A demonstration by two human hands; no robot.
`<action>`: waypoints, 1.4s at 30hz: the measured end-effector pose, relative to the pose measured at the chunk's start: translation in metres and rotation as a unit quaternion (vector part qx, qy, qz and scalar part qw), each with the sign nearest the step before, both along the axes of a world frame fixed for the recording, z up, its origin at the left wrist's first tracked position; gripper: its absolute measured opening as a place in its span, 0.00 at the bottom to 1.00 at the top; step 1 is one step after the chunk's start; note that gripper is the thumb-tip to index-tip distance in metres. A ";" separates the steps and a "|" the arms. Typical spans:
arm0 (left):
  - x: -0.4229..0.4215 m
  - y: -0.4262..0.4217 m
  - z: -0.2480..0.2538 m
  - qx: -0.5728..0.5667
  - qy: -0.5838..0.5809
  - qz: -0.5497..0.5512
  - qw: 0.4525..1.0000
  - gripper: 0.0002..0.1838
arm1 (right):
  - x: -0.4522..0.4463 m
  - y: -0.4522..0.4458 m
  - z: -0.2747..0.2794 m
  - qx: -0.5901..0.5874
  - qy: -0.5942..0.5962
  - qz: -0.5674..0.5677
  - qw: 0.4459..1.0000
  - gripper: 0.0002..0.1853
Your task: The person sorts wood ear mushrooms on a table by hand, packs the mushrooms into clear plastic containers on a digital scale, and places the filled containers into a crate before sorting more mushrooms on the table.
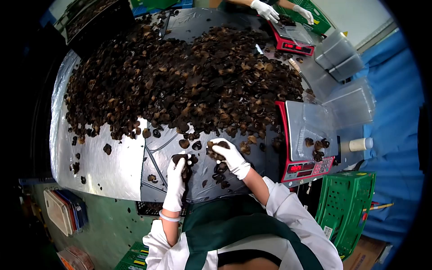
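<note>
Both my hands wear white gloves and work over the near side of the plastic-covered table. My left hand (178,173) is closed around dark wood ear mushrooms (187,167). In my right hand (229,157) are brownish wood ear mushrooms (215,151), gripped by bent fingers. A few loose mushrooms (219,174) lie between and below the hands. Beyond them spreads a wide heap of wood ear mushrooms (180,85). To the right, a red scale (282,130) carries a clear plastic tray (310,121) with several mushroom pieces.
Across the table, another person's gloved hands (265,10) are near a second red scale (293,47). Clear plastic boxes (338,54) are stacked at right, near a white roll (360,144). Green crates (344,207) stand at lower right. A black crate (96,22) is at far left.
</note>
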State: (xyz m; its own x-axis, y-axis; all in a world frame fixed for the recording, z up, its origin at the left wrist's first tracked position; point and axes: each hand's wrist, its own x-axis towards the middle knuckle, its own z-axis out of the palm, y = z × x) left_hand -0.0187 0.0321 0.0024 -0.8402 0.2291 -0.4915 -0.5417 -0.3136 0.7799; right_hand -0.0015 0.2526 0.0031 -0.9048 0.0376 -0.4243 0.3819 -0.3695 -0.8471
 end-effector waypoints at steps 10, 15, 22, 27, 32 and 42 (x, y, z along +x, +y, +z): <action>-0.007 0.075 0.057 0.376 -0.140 0.016 0.916 0.20 | 0.028 0.029 0.030 -0.499 0.012 -0.145 0.854 0.21; -0.002 0.135 0.072 0.454 -0.163 -0.028 0.875 0.22 | 0.055 0.073 0.063 -0.524 0.090 -0.182 0.827 0.21; 0.017 0.250 0.108 0.399 -0.147 -0.112 0.898 0.23 | 0.122 0.185 0.134 -0.204 0.182 -0.350 0.896 0.16; 0.044 0.311 0.123 0.299 -0.052 -0.206 0.930 0.26 | 0.157 0.253 0.154 -0.125 0.184 -0.391 0.893 0.16; 0.064 0.353 0.113 0.175 0.084 -0.204 0.960 0.25 | 0.166 0.276 0.143 0.185 0.199 -0.315 0.909 0.15; 0.070 0.336 0.122 -0.038 0.258 -0.198 0.945 0.17 | 0.182 0.290 0.152 0.296 0.168 -0.320 0.884 0.11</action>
State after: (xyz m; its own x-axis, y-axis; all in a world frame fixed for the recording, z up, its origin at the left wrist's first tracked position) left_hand 0.0514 0.3686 0.1247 -0.8280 0.5567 -0.0674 -0.1459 -0.0977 0.9845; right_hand 0.1808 0.5422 0.1553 -0.6888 0.7134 0.1291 -0.0544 0.1267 -0.9904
